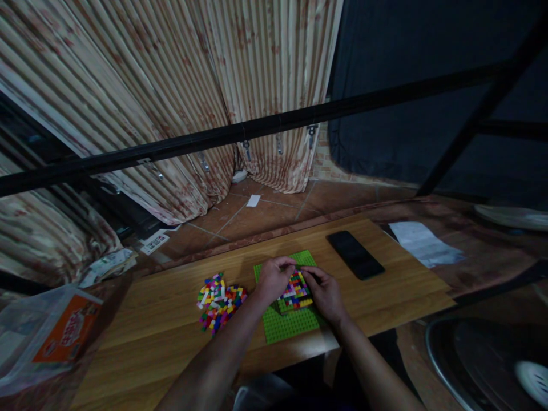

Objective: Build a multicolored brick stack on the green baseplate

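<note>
A green studded baseplate (291, 328) lies on the wooden table in front of me. On it stands a low block of multicoloured toy bricks (295, 294), partly covered by my fingers. My left hand (274, 279) is at the block's upper left, thumb and forefinger pinched together over its far edge. At the right side, my right hand (326, 292) has its fingers bent and closed at the block's far right corner. Whatever either pinch holds is too small or hidden to make out. A pile of loose toy bricks (220, 302) lies to the left of the baseplate.
A black phone (355, 254) lies on the table (158, 319) to the right. A clear plastic box (47, 337) with an orange label stands beyond the left end. Papers (422, 242) lie past the right end. A dark metal bar (180, 142) crosses before the curtains.
</note>
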A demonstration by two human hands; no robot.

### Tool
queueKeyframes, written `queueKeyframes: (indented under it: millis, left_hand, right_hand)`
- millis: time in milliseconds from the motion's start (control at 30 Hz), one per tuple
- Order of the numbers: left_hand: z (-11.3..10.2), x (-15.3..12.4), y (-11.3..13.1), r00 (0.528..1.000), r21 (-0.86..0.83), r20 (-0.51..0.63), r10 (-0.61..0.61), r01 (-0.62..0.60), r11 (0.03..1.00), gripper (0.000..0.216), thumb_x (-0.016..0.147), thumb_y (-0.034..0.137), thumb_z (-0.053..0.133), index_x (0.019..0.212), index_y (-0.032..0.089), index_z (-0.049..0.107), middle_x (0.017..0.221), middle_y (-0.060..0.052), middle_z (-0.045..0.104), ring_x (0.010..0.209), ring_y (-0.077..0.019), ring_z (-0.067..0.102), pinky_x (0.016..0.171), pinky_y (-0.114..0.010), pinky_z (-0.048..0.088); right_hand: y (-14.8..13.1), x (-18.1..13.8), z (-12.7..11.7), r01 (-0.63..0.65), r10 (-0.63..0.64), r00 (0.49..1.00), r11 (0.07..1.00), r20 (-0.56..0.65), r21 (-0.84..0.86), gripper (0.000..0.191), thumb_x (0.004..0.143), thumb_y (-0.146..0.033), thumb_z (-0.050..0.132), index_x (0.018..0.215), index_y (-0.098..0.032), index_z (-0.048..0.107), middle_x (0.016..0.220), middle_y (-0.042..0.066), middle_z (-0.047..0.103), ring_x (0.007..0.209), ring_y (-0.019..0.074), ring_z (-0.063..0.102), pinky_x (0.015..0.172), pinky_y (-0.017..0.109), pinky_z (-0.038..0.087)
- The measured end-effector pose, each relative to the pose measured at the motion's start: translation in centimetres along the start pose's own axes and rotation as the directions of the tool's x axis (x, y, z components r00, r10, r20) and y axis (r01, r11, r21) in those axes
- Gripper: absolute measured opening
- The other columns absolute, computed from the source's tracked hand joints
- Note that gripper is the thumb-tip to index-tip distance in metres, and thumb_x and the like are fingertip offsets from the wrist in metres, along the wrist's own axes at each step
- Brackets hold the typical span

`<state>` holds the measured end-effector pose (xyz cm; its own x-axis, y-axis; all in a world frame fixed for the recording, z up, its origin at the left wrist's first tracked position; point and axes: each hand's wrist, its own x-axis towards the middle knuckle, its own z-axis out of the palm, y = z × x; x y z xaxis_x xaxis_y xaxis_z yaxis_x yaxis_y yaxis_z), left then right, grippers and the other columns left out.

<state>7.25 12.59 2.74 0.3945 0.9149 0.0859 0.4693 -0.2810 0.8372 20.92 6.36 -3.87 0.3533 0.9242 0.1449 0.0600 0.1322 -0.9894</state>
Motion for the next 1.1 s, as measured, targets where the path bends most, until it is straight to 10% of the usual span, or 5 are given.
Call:
queueKeyframes:
  millis: [1100]
  left_hand:
    - [1.6,0.4,0.3,0.996,0.050,-0.004,-0.091,0.091,0.995,0.018,0.076,0.017,0.056,0.079,0.020,0.074,0.078,0.000,0.074,0.074,-0.0122,0.067,0.069,-0.022,0.050]
  right_hand:
    - [0.4,0.0,0.0,0.016,-0.016,1.000,1.000,0.013,0.004,0.029,0.083,-0.044,0.062,0.097,-0.021,0.073,0.098,0.007,0.074,0.090,0.0237,0.068,0.083,0.037,0.051]
